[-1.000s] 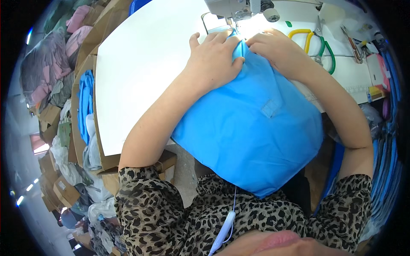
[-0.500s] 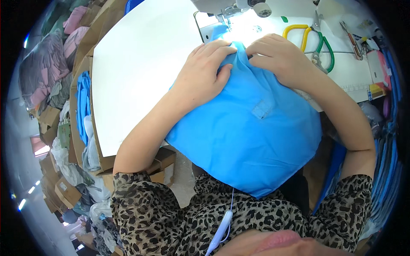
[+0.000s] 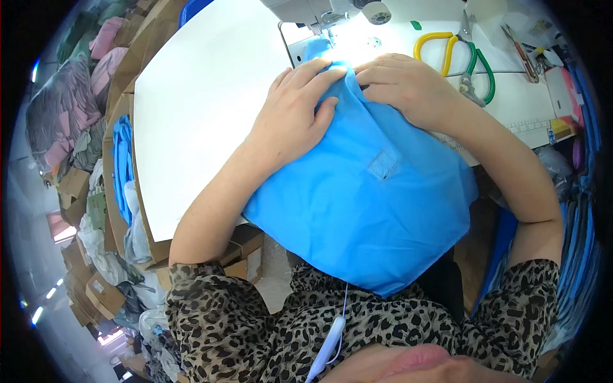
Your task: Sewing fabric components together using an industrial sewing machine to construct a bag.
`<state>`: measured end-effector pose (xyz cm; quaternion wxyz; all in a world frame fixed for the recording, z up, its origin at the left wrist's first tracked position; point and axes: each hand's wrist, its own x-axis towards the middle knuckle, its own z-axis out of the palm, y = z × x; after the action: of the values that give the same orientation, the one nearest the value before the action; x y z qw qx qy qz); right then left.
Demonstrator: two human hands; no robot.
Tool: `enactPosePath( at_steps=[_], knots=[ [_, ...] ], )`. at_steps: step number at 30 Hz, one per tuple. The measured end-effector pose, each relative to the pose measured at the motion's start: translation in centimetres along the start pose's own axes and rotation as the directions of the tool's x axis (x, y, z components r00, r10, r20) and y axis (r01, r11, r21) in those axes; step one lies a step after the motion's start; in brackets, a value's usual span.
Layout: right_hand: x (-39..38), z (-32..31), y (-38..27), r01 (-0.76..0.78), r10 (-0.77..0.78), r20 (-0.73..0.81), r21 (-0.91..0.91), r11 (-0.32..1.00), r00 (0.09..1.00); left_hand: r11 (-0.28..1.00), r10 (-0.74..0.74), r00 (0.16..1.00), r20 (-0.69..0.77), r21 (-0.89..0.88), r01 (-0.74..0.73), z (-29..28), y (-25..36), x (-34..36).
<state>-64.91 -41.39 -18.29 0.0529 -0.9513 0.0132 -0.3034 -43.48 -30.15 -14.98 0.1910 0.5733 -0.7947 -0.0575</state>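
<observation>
White tabletop [image 3: 191, 127] beneath; both hands [image 3: 295, 105] on cloth [image 3: 357, 214] (blue).

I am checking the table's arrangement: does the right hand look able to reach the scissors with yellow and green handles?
Probably yes: the right hand is near the scissors and nothing visible blocks the way, though it touches the blue cloth.

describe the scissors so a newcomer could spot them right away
Start at the white table and find the sewing machine at the top of the view. Go right, just beyond the person's right hand, to the open scissors. One yellow and one green handle set them apart from the slim tool with orange-brown handles farther right.
</observation>
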Motion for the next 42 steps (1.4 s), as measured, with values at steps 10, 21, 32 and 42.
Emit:
enactPosePath(
  at_steps=[10,21,32,42],
  knots=[
    [0.1,-0.3,0.1,-0.020,0.020,0.009,0.004,1.000,1.000,0.991,0.013,1.000,-0.002,0.136,-0.013,0.4,0.5,0.9],
    [0.5,-0.2,-0.5,-0.131,0.130,0.047,0.025,0.991,0.990,0.989,-0.066,0.998,0.009,0.133,0.064,0.3,0.6,1.4],
    [0.7,0.5,0.3,-0.178,0.179,0.043,-0.024,0.984,0.983,0.977,-0.077,0.996,-0.047,0.194,0.084,0.9,0.4,1.3],
    [0.7,-1.0,-0.2,-0.024,0.026,0.016,-0.065,0.998,1.000,0.987,-0.121,0.990,-0.077,-0.115,0.112,0.8,1.1,-0.3]
  ],
)
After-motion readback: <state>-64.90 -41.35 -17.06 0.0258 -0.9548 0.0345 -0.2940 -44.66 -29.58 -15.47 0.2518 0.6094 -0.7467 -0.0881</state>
